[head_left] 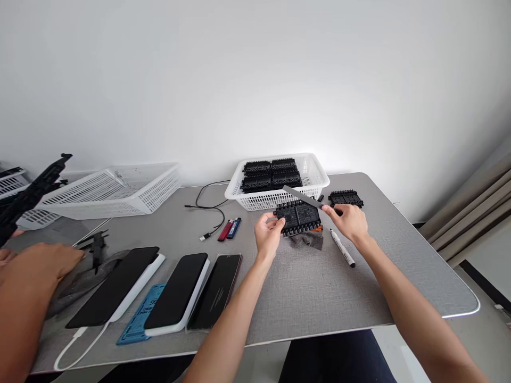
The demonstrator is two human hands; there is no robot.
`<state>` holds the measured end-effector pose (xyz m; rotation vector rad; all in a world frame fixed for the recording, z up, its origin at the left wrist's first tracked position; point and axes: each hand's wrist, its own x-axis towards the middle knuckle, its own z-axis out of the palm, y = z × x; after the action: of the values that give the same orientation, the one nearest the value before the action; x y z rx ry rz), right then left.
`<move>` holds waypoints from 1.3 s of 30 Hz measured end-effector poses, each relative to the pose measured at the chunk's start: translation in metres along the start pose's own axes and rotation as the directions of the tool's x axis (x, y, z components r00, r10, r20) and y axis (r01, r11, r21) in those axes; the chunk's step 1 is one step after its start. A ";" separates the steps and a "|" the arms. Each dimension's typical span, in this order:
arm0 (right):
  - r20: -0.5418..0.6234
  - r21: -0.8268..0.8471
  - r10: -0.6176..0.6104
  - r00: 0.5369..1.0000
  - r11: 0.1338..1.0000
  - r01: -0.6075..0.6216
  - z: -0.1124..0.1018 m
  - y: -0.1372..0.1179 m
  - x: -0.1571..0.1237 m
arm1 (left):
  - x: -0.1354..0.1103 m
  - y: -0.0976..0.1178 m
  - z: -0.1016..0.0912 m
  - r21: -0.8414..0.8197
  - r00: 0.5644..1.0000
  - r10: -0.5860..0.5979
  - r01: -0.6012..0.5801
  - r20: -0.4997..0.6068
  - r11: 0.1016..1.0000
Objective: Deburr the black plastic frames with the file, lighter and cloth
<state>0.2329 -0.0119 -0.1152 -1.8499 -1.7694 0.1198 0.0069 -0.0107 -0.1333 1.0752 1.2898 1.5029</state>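
Note:
My left hand is closed on the left end of a black plastic panel with toothed edges, held a little above the table. My right hand grips the dark handle of a flat grey file. The file's blade slants across the panel's upper edge; whether it touches cannot be told. Beneath the panel lies a crumpled dark grey cloth, with a bit of something orange beside it. Another black toothed panel rests behind my right hand, and a white marker lies just below that hand.
A white basket with several black panels stands against the wall. To the left are two lighters, a black USB cable, several phones and another white basket. A co-worker's hand is at far left, near a black part.

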 end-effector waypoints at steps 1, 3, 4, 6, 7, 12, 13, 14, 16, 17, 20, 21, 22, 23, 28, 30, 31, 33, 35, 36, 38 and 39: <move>0.010 0.008 -0.011 1.000 1.000 0.011 0.001 -0.001 0.000 | 0.000 0.000 0.000 -0.002 1.000 0.005 -0.005 0.003 1.000; 0.020 0.016 -0.012 1.000 1.000 0.012 0.002 -0.001 0.000 | 0.001 0.000 -0.001 -0.013 1.000 0.017 -0.017 -0.001 1.000; 0.017 0.017 0.002 1.000 1.000 -0.003 0.002 0.000 0.001 | 0.001 0.000 -0.001 -0.015 1.000 0.023 -0.023 -0.007 1.000; 0.000 0.020 0.042 0.999 0.999 -0.042 0.001 0.003 0.002 | 0.002 -0.002 -0.001 -0.004 1.000 0.024 -0.024 -0.016 1.000; -0.009 0.023 0.057 0.998 0.998 -0.056 0.000 0.004 0.003 | 0.003 -0.002 -0.001 0.007 1.000 0.022 -0.022 -0.016 1.000; 0.012 0.068 0.011 1.000 0.998 -0.011 0.004 0.001 0.001 | 0.002 -0.001 0.000 0.018 1.000 0.028 -0.028 -0.003 0.999; 0.021 0.074 0.005 1.000 0.997 -0.007 0.004 0.001 0.001 | 0.001 -0.001 0.000 0.012 1.000 0.030 -0.030 -0.002 0.999; 0.026 0.079 0.012 1.000 0.997 -0.014 0.005 0.002 0.002 | 0.001 -0.001 0.000 0.010 1.000 0.029 -0.029 -0.003 1.000; 0.021 0.094 0.054 0.998 0.994 -0.056 0.005 0.005 0.003 | 0.002 -0.002 0.000 0.016 1.000 0.023 -0.023 -0.012 1.000; 0.013 0.108 0.084 0.996 0.991 -0.084 0.004 0.008 0.004 | 0.002 -0.002 0.000 0.023 1.000 0.020 -0.020 -0.017 1.000; -0.004 0.186 0.140 0.990 0.973 -0.137 0.002 0.007 0.004 | 0.003 -0.004 -0.001 0.038 1.000 0.023 -0.023 -0.008 0.999; -0.007 0.221 0.141 0.990 0.966 -0.136 0.002 0.003 0.002 | 0.002 -0.005 0.000 0.041 1.000 0.030 -0.030 0.004 0.999; -0.013 0.254 0.136 0.991 0.959 -0.128 0.002 -0.002 0.000 | 0.001 -0.006 0.001 0.046 0.999 0.039 -0.040 0.021 0.998; -0.022 0.281 0.131 0.991 0.952 -0.119 0.002 -0.008 -0.002 | 0.000 -0.007 0.002 0.054 0.998 0.053 -0.055 0.041 0.997; -0.021 0.313 0.208 0.978 0.930 -0.191 0.008 -0.032 -0.011 | -0.011 -0.009 0.009 0.097 0.979 0.127 -0.143 0.159 0.985; -0.016 0.335 0.226 0.974 0.919 -0.208 0.010 -0.032 -0.011 | -0.013 -0.009 0.011 0.095 0.975 0.122 -0.141 0.188 0.985; -0.015 0.361 0.226 0.974 0.910 -0.205 0.010 -0.030 -0.010 | -0.014 -0.009 0.012 0.088 0.974 0.115 -0.134 0.196 0.987; 0.001 0.432 0.205 0.979 0.883 -0.185 0.010 -0.024 -0.007 | -0.013 -0.008 0.011 0.071 0.974 0.100 -0.116 0.201 0.991; 0.019 0.502 0.176 0.984 0.850 -0.162 0.009 -0.017 -0.004 | -0.012 -0.008 0.011 0.060 0.977 0.084 -0.097 0.194 0.993; 0.028 0.532 0.160 0.987 0.834 -0.150 0.010 -0.014 -0.003 | -0.011 -0.008 0.010 0.059 0.980 0.075 -0.087 0.185 0.994; 0.040 0.580 0.135 0.990 0.803 -0.133 0.011 -0.010 -0.001 | -0.009 -0.008 0.009 0.062 0.984 0.059 -0.070 0.170 0.996; 0.044 0.602 0.124 0.991 0.789 -0.125 0.012 -0.009 -0.001 | -0.009 -0.008 0.009 0.059 0.984 0.049 -0.060 0.170 0.996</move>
<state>0.2190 -0.0090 -0.1216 -1.4767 -1.3777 0.6635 0.0184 -0.0163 -0.1408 1.2606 1.2055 1.3858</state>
